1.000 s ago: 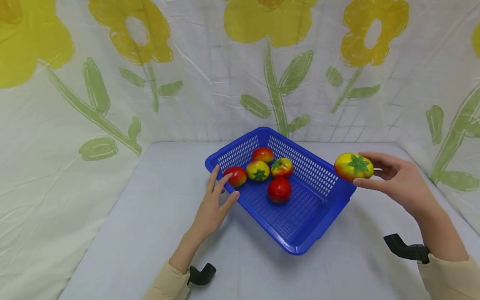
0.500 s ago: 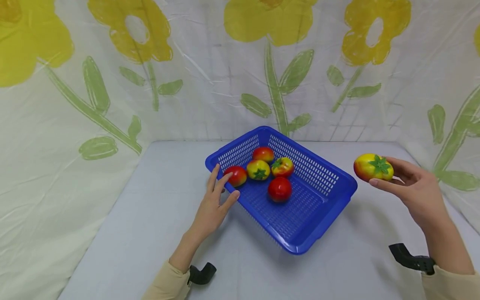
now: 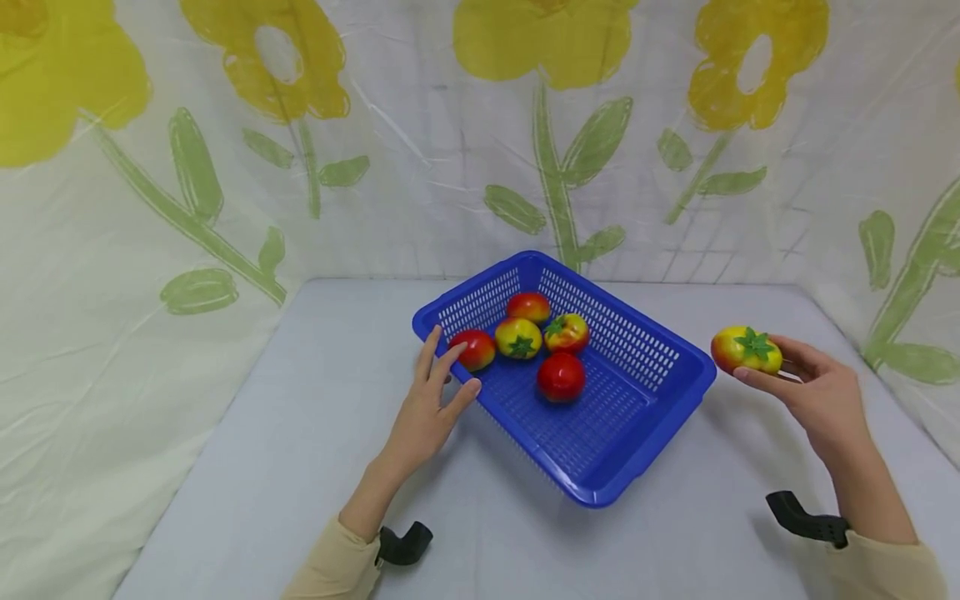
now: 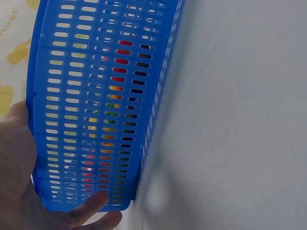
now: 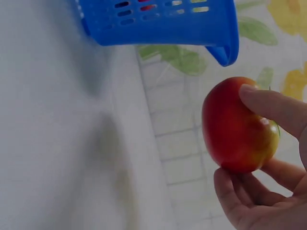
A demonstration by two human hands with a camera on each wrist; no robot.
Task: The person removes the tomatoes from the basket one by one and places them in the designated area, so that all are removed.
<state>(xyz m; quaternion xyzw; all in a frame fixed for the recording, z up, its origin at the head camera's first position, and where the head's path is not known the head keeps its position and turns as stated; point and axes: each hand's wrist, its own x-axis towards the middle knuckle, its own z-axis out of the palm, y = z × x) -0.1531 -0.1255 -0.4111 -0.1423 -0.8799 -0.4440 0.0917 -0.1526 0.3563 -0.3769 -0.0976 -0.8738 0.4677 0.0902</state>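
The right hand [image 3: 817, 392] pinches a yellow and red toy tomato [image 3: 738, 350] with a green star-shaped calyx between thumb and fingers, held above the table to the right of the basket. In the right wrist view the tomato [image 5: 235, 127] shows its red side, with the thumb on top and the other fingers beneath. The left hand [image 3: 427, 417] touches the left rim of a blue plastic basket [image 3: 630, 462], its fingers extended and spread. Inside lie several similar tomatoes, among them a plain red one [image 3: 561, 377] and a yellow one [image 3: 518, 338], gathered in the left half.
A pale cloth-covered table [image 3: 315, 467] lies beneath the basket. Behind it hangs a white sheet [image 3: 405, 192] with painted yellow flowers, close to the table's back edge. Black camera mounts [image 3: 405, 543] sit on both wrists.
The right hand has moved to the right with the tomato, away from above the basket's right corner, then sunk slightly. The left hand and the basket stay in place.
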